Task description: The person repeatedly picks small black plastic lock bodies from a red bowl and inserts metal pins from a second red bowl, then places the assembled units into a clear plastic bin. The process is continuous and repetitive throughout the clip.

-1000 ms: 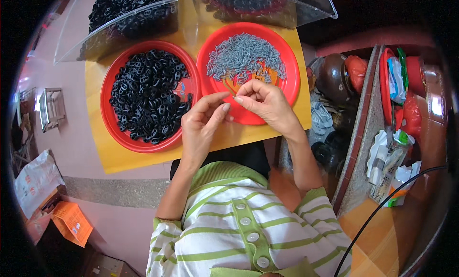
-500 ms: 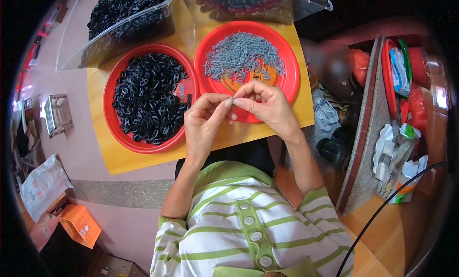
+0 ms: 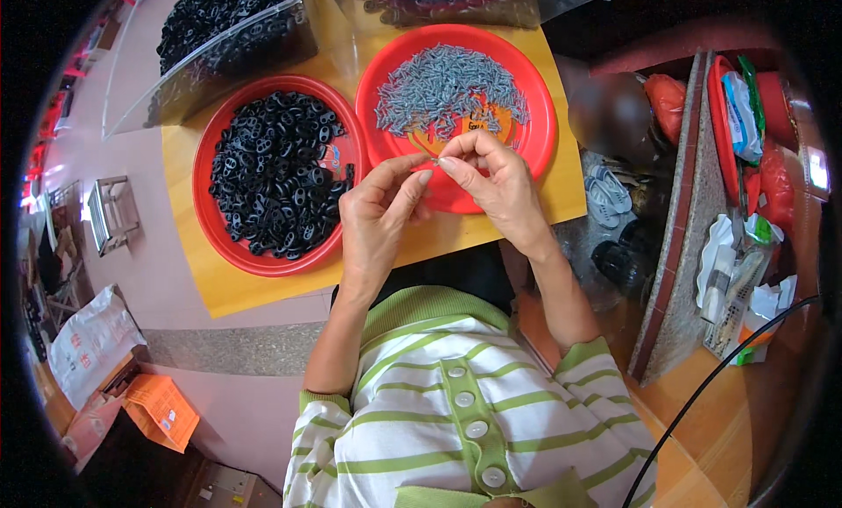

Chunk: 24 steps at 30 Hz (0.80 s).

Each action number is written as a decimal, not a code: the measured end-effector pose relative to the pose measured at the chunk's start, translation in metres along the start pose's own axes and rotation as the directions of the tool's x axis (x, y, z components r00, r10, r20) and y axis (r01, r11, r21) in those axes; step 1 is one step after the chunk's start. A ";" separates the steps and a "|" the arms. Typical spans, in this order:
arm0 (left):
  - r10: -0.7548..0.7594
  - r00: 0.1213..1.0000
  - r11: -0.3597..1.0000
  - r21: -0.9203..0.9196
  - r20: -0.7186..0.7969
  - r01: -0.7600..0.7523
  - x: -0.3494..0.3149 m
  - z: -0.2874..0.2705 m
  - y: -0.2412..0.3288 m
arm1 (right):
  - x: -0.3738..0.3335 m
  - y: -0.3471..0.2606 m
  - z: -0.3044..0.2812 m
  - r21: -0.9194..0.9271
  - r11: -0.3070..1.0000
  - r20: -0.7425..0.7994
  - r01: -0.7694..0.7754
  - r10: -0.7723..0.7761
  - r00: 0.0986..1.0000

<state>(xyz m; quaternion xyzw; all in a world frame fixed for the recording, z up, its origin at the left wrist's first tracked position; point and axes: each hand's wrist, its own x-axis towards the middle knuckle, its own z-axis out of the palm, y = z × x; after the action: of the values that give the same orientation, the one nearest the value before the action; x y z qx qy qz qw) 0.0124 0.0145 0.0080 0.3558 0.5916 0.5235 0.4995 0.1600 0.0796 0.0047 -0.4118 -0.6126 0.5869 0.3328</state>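
My right hand [image 3: 496, 190] has its thumb and index finger pinched together over the near edge of the right red plate [image 3: 545, 135]. Something tiny sits at those fingertips, too small to name. Close against it, my left hand [image 3: 375, 211] reaches its index finger to the same spot, its thumb held apart below. Small grey screw-like pins [image 3: 447, 82] lie heaped on the right plate. Many small black oval plastic pieces with holes [image 3: 272, 170] fill the left red plate [image 3: 200, 179], just left of my left hand.
Clear plastic bins [image 3: 303, 34] with more black pieces stand at the far side of the yellow board [image 3: 197, 284]. To the right, a stone-topped ledge [image 3: 671, 236] holds bags and a basket. A black cable [image 3: 702, 376] curves at lower right; a metal stool [image 3: 111, 214] stands left.
My left thumb has drawn away from the right fingertips and dropped slightly. My right hand keeps its pinch. The whole view has shifted a little.
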 end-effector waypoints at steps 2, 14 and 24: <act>0.032 0.999 0.999 0.010 -0.016 -0.032 0.000 0.000 0.001 | 0.000 0.001 -0.002 -0.071 0.997 -0.005 0.020 -0.021 1.000; -0.114 0.991 0.937 -0.325 0.068 0.130 0.001 -0.007 0.004 | -0.005 -0.015 0.006 -0.076 0.986 0.034 0.151 -0.149 0.988; -0.101 0.982 0.831 -0.529 0.158 0.170 -0.003 -0.010 0.000 | -0.007 -0.011 0.013 -0.172 0.965 -0.032 0.199 -0.208 0.978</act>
<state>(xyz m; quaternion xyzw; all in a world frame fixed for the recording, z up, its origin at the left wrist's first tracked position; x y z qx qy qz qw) 0.0032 0.0095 0.0084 0.1894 0.4118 0.6091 0.6507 0.1500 0.0678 0.0154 -0.3877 -0.6903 0.4855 0.3706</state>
